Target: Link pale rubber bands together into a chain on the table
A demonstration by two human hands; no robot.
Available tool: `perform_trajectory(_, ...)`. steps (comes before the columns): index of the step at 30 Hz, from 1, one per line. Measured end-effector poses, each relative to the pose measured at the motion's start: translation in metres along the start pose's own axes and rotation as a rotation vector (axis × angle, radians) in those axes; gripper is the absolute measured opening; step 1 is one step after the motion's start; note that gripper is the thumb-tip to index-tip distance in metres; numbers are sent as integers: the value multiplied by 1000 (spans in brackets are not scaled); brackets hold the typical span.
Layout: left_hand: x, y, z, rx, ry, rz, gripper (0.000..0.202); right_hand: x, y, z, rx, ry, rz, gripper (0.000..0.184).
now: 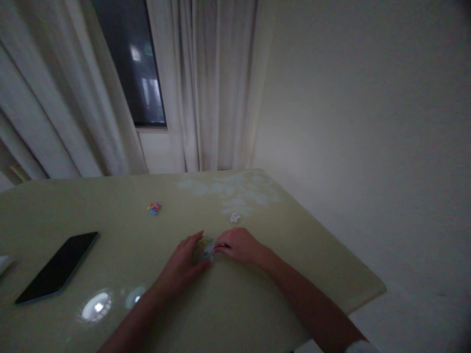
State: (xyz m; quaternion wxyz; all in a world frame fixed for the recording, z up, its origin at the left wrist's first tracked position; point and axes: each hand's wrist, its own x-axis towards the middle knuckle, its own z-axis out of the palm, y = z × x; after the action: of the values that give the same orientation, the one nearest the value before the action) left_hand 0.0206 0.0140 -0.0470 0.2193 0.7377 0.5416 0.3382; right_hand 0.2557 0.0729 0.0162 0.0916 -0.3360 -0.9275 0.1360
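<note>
A small clear plastic container (pixel 208 249) lies on the table, with a yellowish and a dark ring-like shape showing in it. Around its left side curves my left hand (pixel 181 262), thumb at the near edge and fingers at the far edge, steadying it. My right hand (pixel 237 244) pinches at the container's right side with fingertips together; anything between them is too small to make out. Just beyond the right hand sits a little heap of white pieces (pixel 234 217). A cluster of tiny multicoloured pieces (pixel 154 208) is farther off to the left.
A dark tablet (pixel 59 267) lies on the left of the pale table (pixel 121 235). At the far left edge a white object (pixel 5 264) is partly in view. A wall (pixel 368 147) borders the table's right side; curtains (pixel 217 98) hang behind it.
</note>
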Motion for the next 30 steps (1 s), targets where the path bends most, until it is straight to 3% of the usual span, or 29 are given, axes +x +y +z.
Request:
perform_trajectory(4, 0, 6, -4, -3, -39, -17, 77, -5, 32, -3, 120, 300, 221, 20)
perform_trajectory(6, -1, 8, -5, -13, -63, -25, 79, -7, 52, -1, 92, 415, 317, 34)
perform_trajectory(9, -2, 9, -5, -35, -91, -26, 80, -8, 78, 8, 52, 337, 324, 81)
perform_trajectory(12, -3, 8, -2, -60, -117, -23, 81, -6, 89, 16, 97, 233, 315, 88)
perform_trajectory(17, -3, 9, -1, -82, -124, -25, 82, -1, 89, 18, 102, 273, 210, 60)
perform_trajectory(20, -4, 8, -1, -84, -105, -23, 82, -1, 88, 19, 99, 333, 219, 53)
perform_trajectory(24, -4, 5, -1, -95, -87, -21, 82, -3, 83, 20, 287, 375, 238, 46)
perform_trajectory(27, -5, 4, 1, -92, -68, -10, 83, -9, 65, 18, 499, 329, 170, 46)
perform_trajectory(30, -5, 2, 5, -70, -46, 0, 83, -15, 37, 18, 542, 262, -1, 60)
